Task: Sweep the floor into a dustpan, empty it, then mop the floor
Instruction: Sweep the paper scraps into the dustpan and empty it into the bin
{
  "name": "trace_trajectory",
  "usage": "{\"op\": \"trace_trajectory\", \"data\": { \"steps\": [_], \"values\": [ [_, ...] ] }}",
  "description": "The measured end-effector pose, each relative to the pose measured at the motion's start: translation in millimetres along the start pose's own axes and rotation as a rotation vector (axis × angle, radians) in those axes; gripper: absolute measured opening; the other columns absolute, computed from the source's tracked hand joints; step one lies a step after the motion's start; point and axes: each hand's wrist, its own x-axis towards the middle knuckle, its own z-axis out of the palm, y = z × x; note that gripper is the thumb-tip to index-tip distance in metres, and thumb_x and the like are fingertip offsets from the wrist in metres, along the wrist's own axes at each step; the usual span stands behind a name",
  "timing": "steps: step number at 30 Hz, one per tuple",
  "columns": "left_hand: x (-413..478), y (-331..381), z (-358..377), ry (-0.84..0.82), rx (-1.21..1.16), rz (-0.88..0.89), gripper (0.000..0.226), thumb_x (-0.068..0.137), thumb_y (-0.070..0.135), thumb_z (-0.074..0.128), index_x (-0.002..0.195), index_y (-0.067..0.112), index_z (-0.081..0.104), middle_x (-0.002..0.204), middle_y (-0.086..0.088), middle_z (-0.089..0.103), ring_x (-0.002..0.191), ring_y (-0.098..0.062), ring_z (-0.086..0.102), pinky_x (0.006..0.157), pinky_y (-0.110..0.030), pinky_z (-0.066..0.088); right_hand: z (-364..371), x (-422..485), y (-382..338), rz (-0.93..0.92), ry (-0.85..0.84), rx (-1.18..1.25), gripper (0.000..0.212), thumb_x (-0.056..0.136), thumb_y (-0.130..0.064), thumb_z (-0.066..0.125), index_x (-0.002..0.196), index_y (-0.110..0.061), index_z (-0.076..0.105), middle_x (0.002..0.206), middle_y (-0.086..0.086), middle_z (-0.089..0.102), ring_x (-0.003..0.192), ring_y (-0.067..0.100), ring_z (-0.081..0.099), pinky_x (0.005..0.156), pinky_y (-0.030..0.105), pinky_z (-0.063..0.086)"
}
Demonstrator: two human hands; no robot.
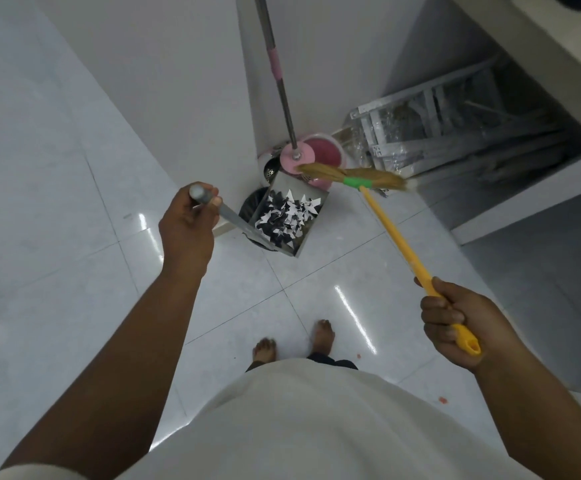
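Over the white tiled floor (pixel 316 278), near the mop (pixel 284 98) standing in its pink bucket (pixel 322 152), the right hand (pixel 455 320) clamps its fingers round the yellow broom (pixel 396 237), while the left hand (pixel 187 220) grips the handle of the metal dustpan (pixel 282 183), full of paper scraps (pixel 287 218) and held above a black bin (pixel 251 206).

glossy tiled floor (pixel 74 237), metal dustpan (pixel 303 244), paper scraps (pixel 287 216)

Both bare arms reaching forward, left hand (pixel 187 225) gripping dustpan handle (pixel 230 216), right hand (pixel 455 320) fisted round broom handle (pixel 398 239)
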Motion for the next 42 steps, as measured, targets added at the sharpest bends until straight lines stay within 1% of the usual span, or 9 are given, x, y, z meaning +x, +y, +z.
{"op": "trace_trajectory", "data": {
  "steps": [3, 10, 16, 18, 22, 25, 27, 32, 42],
  "values": [
    [0.3, -0.3, -10.2, 0.003, -0.003, -0.006, 0.013, 0.093, 0.015, 0.067, 0.095, 0.028, 0.067, 0.108, 0.004, 0.071, 0.105, -0.013, 0.068, 0.097, -0.049, 0.056, 7.8, 0.9, 9.4, 0.007, 0.0, -0.007, 0.014, 0.101, -0.026, 0.041, 0.109, -0.017, 0.049, 0.052, -0.004, 0.034, 0.03, 0.003, 0.03, 0.027, 0.015, 0.025],
    [4.5, 4.2, -20.4, 0.019, 0.015, -0.011, 0.011, 0.093, 0.015, 0.067, 0.104, 0.016, 0.068, 0.106, 0.006, 0.071, 0.105, -0.014, 0.067, 0.099, -0.049, 0.055, 20.7, 0.6, 12.6, 0.006, -0.009, -0.018, 0.015, 0.102, -0.027, 0.04, 0.109, -0.019, 0.05, 0.052, -0.004, 0.034, 0.03, 0.004, 0.03, 0.027, 0.015, 0.025],
    [17.2, 10.0, -16.9, 0.032, 0.07, 0.024, 0.017, 0.092, 0.016, 0.069, 0.108, 0.012, 0.069, 0.095, 0.018, 0.071, 0.091, -0.001, 0.067, 0.095, -0.044, 0.058, 20.5, -0.6, 3.3, -0.004, -0.013, -0.03, 0.014, 0.102, -0.026, 0.04, 0.107, -0.018, 0.05, 0.051, -0.003, 0.035, 0.03, 0.004, 0.031, 0.025, 0.017, 0.027],
    [22.2, 12.1, -13.7, 0.014, 0.101, 0.05, 0.013, 0.092, 0.015, 0.069, 0.103, 0.02, 0.07, 0.094, 0.017, 0.072, 0.09, -0.001, 0.068, 0.096, -0.048, 0.057, 19.3, -0.2, -1.3, -0.006, -0.008, -0.039, 0.014, 0.102, -0.026, 0.04, 0.109, -0.018, 0.049, 0.051, -0.002, 0.035, 0.03, 0.004, 0.03, 0.025, 0.017, 0.027],
    [34.5, 18.3, -1.8, -0.057, 0.192, 0.111, 0.029, 0.091, 0.014, 0.07, 0.091, 0.043, 0.065, 0.094, 0.014, 0.072, 0.095, -0.009, 0.07, 0.095, -0.053, 0.055, 18.1, 3.7, -10.9, 0.004, -0.003, -0.053, 0.016, 0.102, -0.027, 0.041, 0.114, -0.018, 0.045, 0.051, -0.002, 0.035, 0.03, 0.005, 0.03, 0.024, 0.018, 0.027],
    [48.1, 21.0, 13.0, -0.104, 0.313, 0.161, 0.016, 0.09, 0.018, 0.07, 0.096, 0.032, 0.066, 0.096, 0.004, 0.071, 0.095, -0.021, 0.069, 0.091, -0.053, 0.056, 18.3, 7.6, -18.8, 0.012, 0.002, -0.069, 0.018, 0.101, -0.027, 0.043, 0.117, -0.018, 0.043, 0.053, -0.001, 0.036, 0.03, 0.005, 0.031, 0.025, 0.017, 0.027],
    [59.4, 21.7, 22.5, -0.126, 0.431, 0.205, 0.013, 0.091, 0.022, 0.069, 0.103, 0.025, 0.065, 0.096, 0.004, 0.071, 0.092, -0.021, 0.07, 0.088, -0.048, 0.057, 17.7, 10.3, -24.3, 0.013, 0.004, -0.081, 0.019, 0.101, -0.027, 0.043, 0.118, -0.018, 0.043, 0.054, -0.002, 0.034, 0.03, 0.005, 0.03, 0.026, 0.017, 0.026],
    [89.6, 26.0, 45.0, -0.172, 0.576, 0.202, 0.019, 0.093, 0.027, 0.067, 0.11, 0.02, 0.064, 0.096, 0.004, 0.069, 0.092, -0.018, 0.069, 0.091, -0.043, 0.057, 14.5, 18.8, -39.8, 0.04, -0.005, -0.112, 0.019, 0.101, -0.027, 0.043, 0.118, -0.018, 0.042, 0.053, -0.001, 0.034, 0.03, 0.005, 0.03, 0.027, 0.017, 0.026],
    [153.1, 44.3, 94.8, -0.175, 0.729, 0.116, 0.033, 0.095, 0.033, 0.064, 0.119, 0.011, 0.061, 0.11, -0.014, 0.07, 0.094, -0.036, 0.069, 0.091, -0.047, 0.056, -0.1, 45.2, -83.2, 0.098, -0.018, -0.19, 0.01, 0.101, -0.026, 0.042, 0.107, -0.019, 0.039, 0.053, -0.002, 0.034, 0.031, 0.005, 0.03, 0.025, 0.018, 0.026]
  ]
}}
